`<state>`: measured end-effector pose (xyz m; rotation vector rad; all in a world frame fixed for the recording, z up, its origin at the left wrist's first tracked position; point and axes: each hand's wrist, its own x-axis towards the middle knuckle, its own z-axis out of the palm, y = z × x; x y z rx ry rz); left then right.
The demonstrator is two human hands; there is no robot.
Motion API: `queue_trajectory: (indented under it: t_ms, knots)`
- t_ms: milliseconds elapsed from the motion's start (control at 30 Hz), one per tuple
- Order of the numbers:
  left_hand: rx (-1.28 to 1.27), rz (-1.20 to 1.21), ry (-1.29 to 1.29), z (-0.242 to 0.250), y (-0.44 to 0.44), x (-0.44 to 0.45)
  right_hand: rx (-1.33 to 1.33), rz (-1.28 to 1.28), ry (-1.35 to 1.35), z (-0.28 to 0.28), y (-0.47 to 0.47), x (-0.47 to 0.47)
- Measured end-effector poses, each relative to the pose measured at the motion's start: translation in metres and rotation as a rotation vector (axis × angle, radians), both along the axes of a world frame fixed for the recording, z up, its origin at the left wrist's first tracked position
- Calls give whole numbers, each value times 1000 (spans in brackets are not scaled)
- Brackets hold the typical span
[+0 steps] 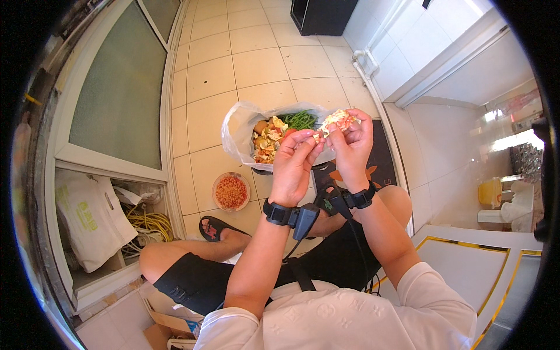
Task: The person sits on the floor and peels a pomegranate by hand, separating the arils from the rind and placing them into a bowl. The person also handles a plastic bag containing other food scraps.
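Observation:
My right hand [353,146] holds a broken chunk of what looks like pomegranate [339,120], with pale pith and pinkish-red parts, between thumb and fingers. Close beside it on the left, my left hand [295,164] pinches a small pale piece [316,138] with its fingertips. Both hands are over the right side of a bin lined with a translucent plastic bag [234,131]. Inside the bag lie peel scraps [266,142] and thin green stalks [299,119]. A round bowl [215,197] full of red-orange pomegranate seeds [231,191] stands on the floor, left of my hands.
A dark mat [384,153] with an orange pattern lies right of the bin. At left, an opening below a frosted glass panel [127,96] holds a white bag [92,223] and yellow cable [148,221]. A black cabinet [326,17] stands at the far end of the tiled floor.

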<state>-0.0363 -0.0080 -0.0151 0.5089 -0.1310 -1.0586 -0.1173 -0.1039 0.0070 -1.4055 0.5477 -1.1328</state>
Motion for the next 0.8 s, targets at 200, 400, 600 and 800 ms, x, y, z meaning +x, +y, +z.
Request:
queue_trajectory:
  t_ms: [200,400,600,800]
  knots:
    - [22,4,-4,5,7,4,290,118,-103,7,-7,-1]
    - [38,35,-4,3,8,9,458,248,-76,8,-8,-1]
    - [93,68,-10,-1,10,12,453,293,201,4,-12,-5]
    - [113,-45,-41,-8,13,25,366,356,307,4,-14,-7]
